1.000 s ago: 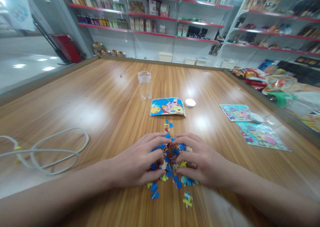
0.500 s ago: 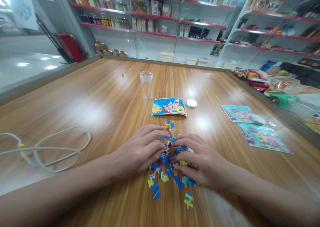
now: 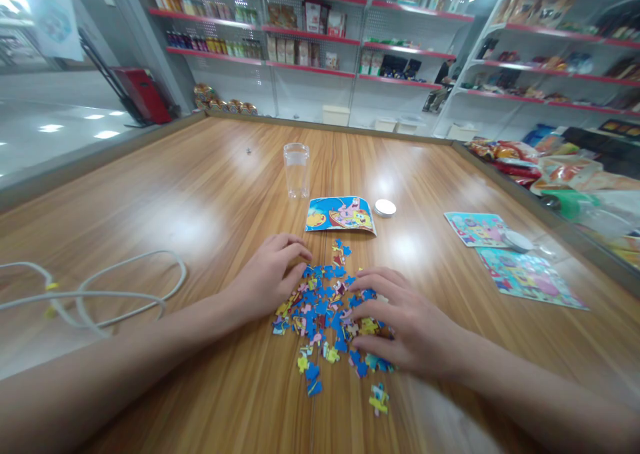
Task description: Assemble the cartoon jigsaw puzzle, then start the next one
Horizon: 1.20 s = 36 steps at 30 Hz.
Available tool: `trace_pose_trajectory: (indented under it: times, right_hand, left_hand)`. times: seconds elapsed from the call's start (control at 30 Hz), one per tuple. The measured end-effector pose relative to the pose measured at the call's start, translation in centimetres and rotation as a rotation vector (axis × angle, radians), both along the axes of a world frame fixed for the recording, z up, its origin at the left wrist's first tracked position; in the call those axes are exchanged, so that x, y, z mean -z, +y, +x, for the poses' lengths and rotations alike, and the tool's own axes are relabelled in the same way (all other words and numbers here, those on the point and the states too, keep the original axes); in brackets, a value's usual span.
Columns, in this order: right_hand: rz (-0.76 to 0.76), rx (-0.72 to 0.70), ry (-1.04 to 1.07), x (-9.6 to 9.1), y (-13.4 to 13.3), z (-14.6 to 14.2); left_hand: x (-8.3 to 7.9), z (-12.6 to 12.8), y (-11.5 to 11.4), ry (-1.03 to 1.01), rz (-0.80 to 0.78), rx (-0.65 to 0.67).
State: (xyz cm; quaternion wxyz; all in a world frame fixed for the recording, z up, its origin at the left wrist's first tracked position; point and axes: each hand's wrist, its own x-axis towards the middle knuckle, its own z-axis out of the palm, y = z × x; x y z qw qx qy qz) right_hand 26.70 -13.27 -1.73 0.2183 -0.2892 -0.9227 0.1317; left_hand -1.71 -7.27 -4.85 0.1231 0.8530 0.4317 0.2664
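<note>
A loose pile of small jigsaw puzzle pieces [image 3: 320,307], mostly blue with some yellow, pink and brown, lies on the wooden table in front of me. My left hand [image 3: 273,271] is at the pile's upper left edge, fingers curved and apart, with nothing visible in them. Over the pile's right side rests my right hand [image 3: 400,314], fingers spread and touching or covering some pieces. Just beyond the pile is a cartoon picture card [image 3: 341,214] with slightly curled edges. A single yellow-and-white piece [image 3: 379,399] lies apart, nearest to me.
A clear plastic cup [image 3: 297,171] stands behind the card, and a white round lid [image 3: 385,208] lies to its right. Two picture sheets [image 3: 530,277] and another lid [image 3: 518,241] are further right. A white cable [image 3: 125,297] loops on the left. Shelves of goods line the back.
My left hand has moved left and slightly away from me, off the pile, uncovering many pieces. My right hand has stayed nearly in place.
</note>
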Motion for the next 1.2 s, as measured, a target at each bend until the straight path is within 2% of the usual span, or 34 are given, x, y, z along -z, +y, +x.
trace_pose_trajectory:
  times: [0.2, 0.4, 0.83, 0.93, 1.0, 1.13, 1.2]
  right_hand:
    - [-0.030, 0.049, -0.016, 0.2, 0.0, -0.1]
    - [-0.020, 0.061, -0.006, 0.5, 0.0, 0.1]
    - [-0.001, 0.035, -0.008, 0.5, -0.1, -0.1]
    - [0.003, 0.021, 0.000, 0.5, -0.1, -0.1]
    - [0.017, 0.013, 0.010, 0.4, -0.1, -0.1]
    - [0.058, 0.000, 0.030, 0.4, 0.1, 0.0]
    - [0.083, 0.005, 0.048, 0.5, 0.1, 0.0]
  left_hand:
    - [-0.4, 0.1, -0.5, 0.055, 0.040, 0.051]
    - [-0.4, 0.3, -0.9, 0.091, 0.029, 0.182]
    - [0.4, -0.3, -0.3, 0.118, 0.052, 0.199]
    - [-0.1, -0.2, -0.5, 0.108, 0.076, 0.198]
    - [-1.0, 0.0, -1.0, 0.089, 0.102, 0.252]
    - [-2.6, 0.8, -2.2, 0.171, 0.113, 0.558]
    - [-2.7, 1.1, -2.6, 0.235, 0.063, 0.640]
